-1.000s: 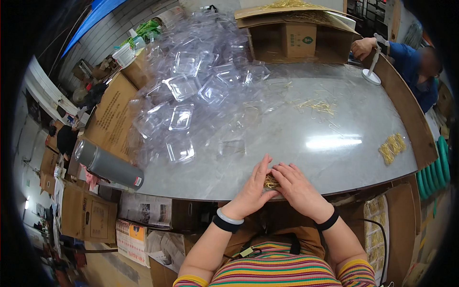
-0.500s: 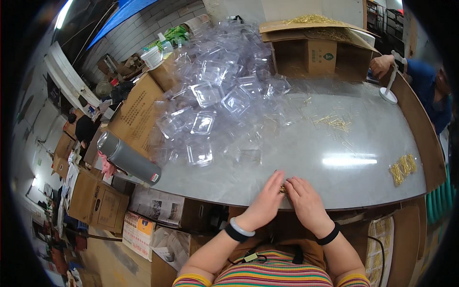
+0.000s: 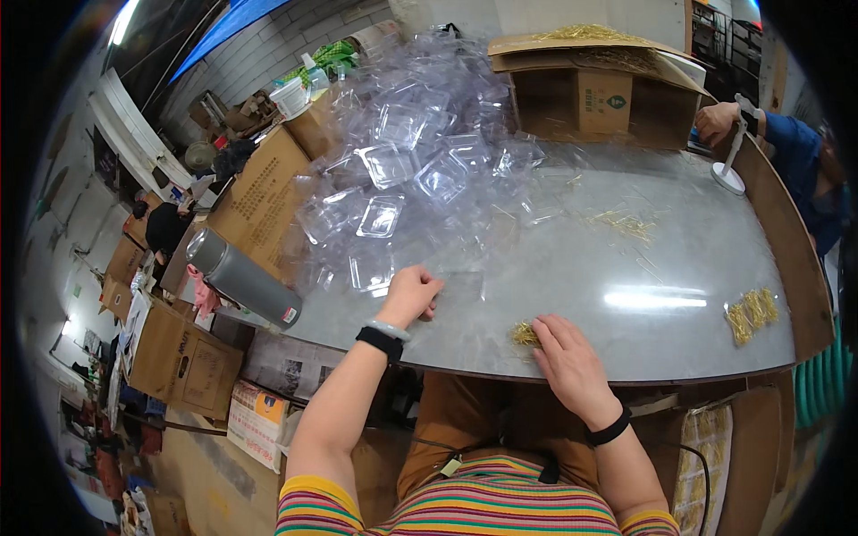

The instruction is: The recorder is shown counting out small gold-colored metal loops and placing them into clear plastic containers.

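My left hand [image 3: 411, 297] is over the near edge of the plastic pile with its fingers curled in. Whether anything is between its fingers is hidden. Just right of it, a clear plastic piece [image 3: 463, 286] lies flat on the grey table [image 3: 554, 277]. My right hand [image 3: 572, 362] rests palm down near the table's front edge, its fingers stretched out. Their tips touch a small bundle of thin gold-coloured metal pins [image 3: 525, 334]. Clear plastic blister shells [image 3: 382, 216] form a large heap at the back left.
Loose gold pins [image 3: 626, 223] are scattered mid-table; packed gold pins [image 3: 752, 315] lie at right. A grey thermos [image 3: 241, 279] leans at the left edge. An open cardboard box [image 3: 603, 103] stands at the back. Another person's hand [image 3: 715, 123] is by a white stand [image 3: 728, 177].
My hands were together over the pins at the front edge. My left hand has moved left and away toward the plastic heap; my right hand has stayed, uncovering the pin bundle on the table.
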A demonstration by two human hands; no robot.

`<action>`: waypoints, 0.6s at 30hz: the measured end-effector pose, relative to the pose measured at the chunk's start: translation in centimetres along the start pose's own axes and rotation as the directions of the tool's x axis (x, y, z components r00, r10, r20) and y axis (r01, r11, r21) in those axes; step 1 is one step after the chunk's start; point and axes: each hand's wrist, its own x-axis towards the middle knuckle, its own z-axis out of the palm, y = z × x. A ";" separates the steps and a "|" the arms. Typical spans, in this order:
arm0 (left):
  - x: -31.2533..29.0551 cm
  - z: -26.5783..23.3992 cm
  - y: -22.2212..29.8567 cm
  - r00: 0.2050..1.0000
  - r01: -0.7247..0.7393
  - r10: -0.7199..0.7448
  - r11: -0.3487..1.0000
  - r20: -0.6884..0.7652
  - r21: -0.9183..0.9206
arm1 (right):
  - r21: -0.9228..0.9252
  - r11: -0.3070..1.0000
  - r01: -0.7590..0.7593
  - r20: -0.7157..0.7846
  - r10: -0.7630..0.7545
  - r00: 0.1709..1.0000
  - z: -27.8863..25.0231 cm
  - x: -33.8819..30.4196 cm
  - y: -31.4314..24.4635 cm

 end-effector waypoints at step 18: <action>-15.6 7.1 -9.4 0.782 0.461 0.101 0.569 0.615 -0.681 | 0.011 0.995 -0.103 -0.017 0.103 0.995 1.4 0.3 -1.5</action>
